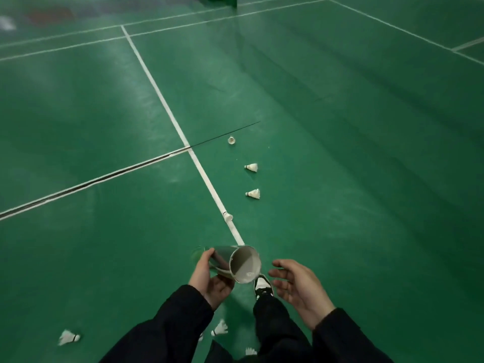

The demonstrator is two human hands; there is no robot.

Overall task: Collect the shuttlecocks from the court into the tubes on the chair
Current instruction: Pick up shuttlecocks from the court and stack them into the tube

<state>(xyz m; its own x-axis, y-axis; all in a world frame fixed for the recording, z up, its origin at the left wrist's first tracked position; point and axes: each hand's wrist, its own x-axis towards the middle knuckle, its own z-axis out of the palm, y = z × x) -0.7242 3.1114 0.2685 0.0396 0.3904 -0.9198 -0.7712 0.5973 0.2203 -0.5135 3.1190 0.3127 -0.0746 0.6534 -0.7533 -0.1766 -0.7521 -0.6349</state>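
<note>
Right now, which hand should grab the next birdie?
The right hand, probably. It is open and empty, while the left hand holds the tube. The nearest shuttlecock ahead lies on the white line.

A grey tube [237, 263] is held tilted, its open mouth facing the camera, with something white inside near the bottom. Beyond the tube, four white shuttlecocks lie on the green floor: one [227, 216] nearest on the white line, two [253, 194] [252, 167] on their sides farther off, and one [231, 139] farthest. Nearer than the tube lie more, one [68, 337] far left and one [220, 329] just below it.

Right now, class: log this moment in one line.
left hand: holds tube | right hand: open, empty | shuttlecocks on court
</note>
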